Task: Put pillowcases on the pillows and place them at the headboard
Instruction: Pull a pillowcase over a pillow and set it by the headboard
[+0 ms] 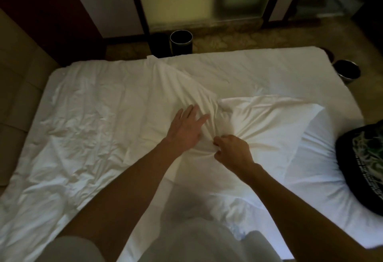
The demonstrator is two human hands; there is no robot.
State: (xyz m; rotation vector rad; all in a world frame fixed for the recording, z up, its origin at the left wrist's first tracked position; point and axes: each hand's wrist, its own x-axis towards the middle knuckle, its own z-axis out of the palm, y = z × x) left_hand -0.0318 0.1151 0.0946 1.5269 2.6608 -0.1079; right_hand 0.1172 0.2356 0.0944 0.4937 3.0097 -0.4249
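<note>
2 hands work the bunched white cloth where pillow and pillowcase meet, mid-bed

The left hand lies flat with its fingers spread on the wrinkled pillowcase, which stretches flat and diagonal from the hands toward the far edge of the bed. Just beside it, the right hand pinches a gathered fold of the white fabric between thumb and curled fingers, and creases fan out from that pinch across the pillow. The pillow lies to the right of the hands, on the sheet. How far it sits inside the case cannot be told. A black printed cloth rests on the bed's right edge, and 2 dark round bins stand on the floor beyond the mattress
</note>
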